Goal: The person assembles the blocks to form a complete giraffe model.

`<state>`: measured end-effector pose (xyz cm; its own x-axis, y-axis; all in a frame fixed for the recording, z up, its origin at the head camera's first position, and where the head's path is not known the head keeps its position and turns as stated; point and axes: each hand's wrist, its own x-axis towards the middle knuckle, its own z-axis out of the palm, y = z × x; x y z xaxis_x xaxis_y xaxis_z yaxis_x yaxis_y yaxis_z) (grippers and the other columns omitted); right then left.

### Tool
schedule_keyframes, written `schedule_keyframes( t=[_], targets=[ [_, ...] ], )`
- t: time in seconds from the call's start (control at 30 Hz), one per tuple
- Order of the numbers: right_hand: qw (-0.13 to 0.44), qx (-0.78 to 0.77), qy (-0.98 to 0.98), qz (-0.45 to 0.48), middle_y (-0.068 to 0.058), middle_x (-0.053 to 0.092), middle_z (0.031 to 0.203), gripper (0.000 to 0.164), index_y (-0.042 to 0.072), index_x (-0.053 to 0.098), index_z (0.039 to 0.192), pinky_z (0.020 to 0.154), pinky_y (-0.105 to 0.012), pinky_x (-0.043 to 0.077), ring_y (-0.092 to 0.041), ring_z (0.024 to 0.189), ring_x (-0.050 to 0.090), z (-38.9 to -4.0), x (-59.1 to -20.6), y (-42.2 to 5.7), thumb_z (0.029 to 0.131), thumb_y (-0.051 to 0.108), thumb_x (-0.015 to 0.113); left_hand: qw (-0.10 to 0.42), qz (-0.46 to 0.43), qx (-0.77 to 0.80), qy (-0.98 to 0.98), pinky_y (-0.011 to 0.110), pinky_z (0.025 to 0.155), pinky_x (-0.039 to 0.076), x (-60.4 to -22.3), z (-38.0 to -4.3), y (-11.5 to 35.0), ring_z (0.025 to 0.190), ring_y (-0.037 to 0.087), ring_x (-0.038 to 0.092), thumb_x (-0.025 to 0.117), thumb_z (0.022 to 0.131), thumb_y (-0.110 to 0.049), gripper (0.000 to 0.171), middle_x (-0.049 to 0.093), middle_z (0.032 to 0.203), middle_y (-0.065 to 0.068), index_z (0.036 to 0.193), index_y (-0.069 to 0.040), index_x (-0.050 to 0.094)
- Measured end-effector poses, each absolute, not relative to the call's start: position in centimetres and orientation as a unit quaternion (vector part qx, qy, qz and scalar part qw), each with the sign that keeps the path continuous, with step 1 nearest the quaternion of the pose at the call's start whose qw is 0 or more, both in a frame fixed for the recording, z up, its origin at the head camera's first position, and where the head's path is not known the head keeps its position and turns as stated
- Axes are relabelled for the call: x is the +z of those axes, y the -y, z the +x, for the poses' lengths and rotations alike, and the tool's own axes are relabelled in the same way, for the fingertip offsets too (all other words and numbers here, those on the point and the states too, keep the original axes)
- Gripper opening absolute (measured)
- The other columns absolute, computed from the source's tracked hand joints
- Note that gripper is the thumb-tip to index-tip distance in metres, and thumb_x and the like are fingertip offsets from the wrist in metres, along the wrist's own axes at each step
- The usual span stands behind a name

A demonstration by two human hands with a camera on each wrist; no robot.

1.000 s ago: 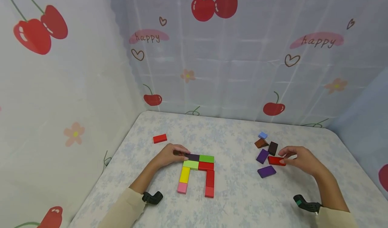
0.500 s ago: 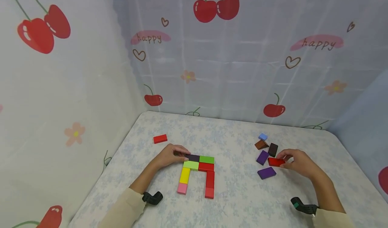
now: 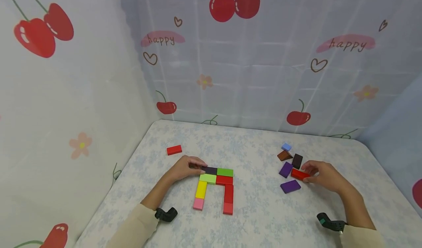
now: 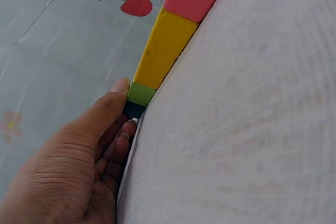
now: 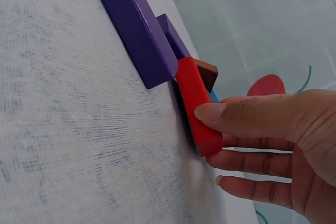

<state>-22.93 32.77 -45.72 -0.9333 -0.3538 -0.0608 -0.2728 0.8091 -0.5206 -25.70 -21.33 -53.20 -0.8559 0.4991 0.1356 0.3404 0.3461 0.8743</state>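
Observation:
My left hand (image 3: 185,168) pinches the left end of a black block (image 3: 210,171) in a flat arch of blocks, its thumb (image 4: 118,93) also close against the light green block (image 4: 142,93) in the left wrist view. A green block (image 3: 225,172) lies beside the black one, with a red block (image 3: 224,180) below it. My right hand (image 3: 324,174) pinches a separate red block (image 3: 299,174) between thumb and fingers. In the right wrist view that red block (image 5: 197,106) tilts slightly up from the cloth, near a purple block (image 5: 137,30).
Near the right hand lie purple blocks (image 3: 290,186), a dark brown block (image 3: 297,161), a brown piece (image 3: 284,155) and a blue block (image 3: 286,147). A lone red block (image 3: 174,150) lies at the back left. Curtains (image 3: 247,76) stand behind the table (image 3: 257,218).
My right hand has shifted a little to the left and taken a fuller grip on the red block, which has turned slightly. The left hand and the arch look the same.

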Motion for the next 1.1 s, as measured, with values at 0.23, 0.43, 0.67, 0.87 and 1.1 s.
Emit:
schedule_keyframes(
  t=[0.23, 0.43, 0.67, 0.87, 1.1],
  targets=[
    [0.085, -0.267, -0.947, -0.160, -0.002, 0.069, 0.095, 0.028, 0.005, 0.070, 0.105, 0.072, -0.024, 0.053, -0.022, 0.089, 0.063, -22.5, -44.5, -33.0, 0.082, 0.012, 0.084, 0.079, 0.266, 0.512, -0.813, 0.027, 0.077, 0.053, -53.1, -25.7, 21.6, 0.092, 0.016, 0.064, 0.080, 0.089, -0.022, 0.026, 0.074, 0.110, -0.004, 0.115, -0.020, 0.079],
    [0.067, -0.274, -0.943, -0.177, 0.000, 0.069, 0.096, 0.025, 0.008, 0.071, 0.103, 0.072, -0.025, 0.054, -0.020, 0.089, 0.062, -22.0, -43.5, -31.9, 0.083, 0.013, 0.084, 0.083, 0.262, 0.513, -0.813, 0.026, 0.079, 0.053, -53.0, -25.7, 21.7, 0.093, 0.015, 0.065, 0.081, 0.089, -0.021, 0.025, 0.074, 0.110, -0.004, 0.114, -0.020, 0.079],
    [0.046, -0.269, -0.938, -0.212, 0.002, 0.069, 0.098, 0.023, 0.012, 0.071, 0.103, 0.073, -0.028, 0.054, -0.020, 0.092, 0.063, -21.6, -41.9, -29.1, 0.084, 0.014, 0.083, 0.078, 0.256, 0.497, -0.825, 0.024, 0.078, 0.051, -52.6, -25.7, 21.4, 0.091, 0.010, 0.063, 0.079, 0.090, -0.014, 0.027, 0.074, 0.113, 0.001, 0.117, -0.011, 0.078],
    [0.038, -0.259, -0.934, -0.242, 0.006, 0.070, 0.099, 0.026, 0.013, 0.072, 0.105, 0.076, -0.035, 0.055, -0.019, 0.091, 0.064, -21.1, -41.3, -26.6, 0.083, 0.011, 0.084, 0.084, 0.265, 0.514, -0.812, 0.024, 0.079, 0.052, -50.2, -24.3, 20.8, 0.091, 0.009, 0.063, 0.077, 0.090, -0.007, 0.026, 0.074, 0.111, 0.008, 0.116, -0.001, 0.076],
    [0.026, -0.258, -0.923, -0.284, 0.007, 0.069, 0.097, 0.029, 0.015, 0.072, 0.103, 0.075, -0.038, 0.058, -0.016, 0.084, 0.065, -20.8, -42.2, -23.7, 0.079, 0.008, 0.087, 0.085, 0.259, 0.516, -0.812, 0.023, 0.079, 0.052, -49.4, -23.7, 20.7, 0.091, 0.009, 0.063, 0.078, 0.090, -0.008, 0.027, 0.074, 0.111, 0.004, 0.116, -0.004, 0.077]
  ],
)
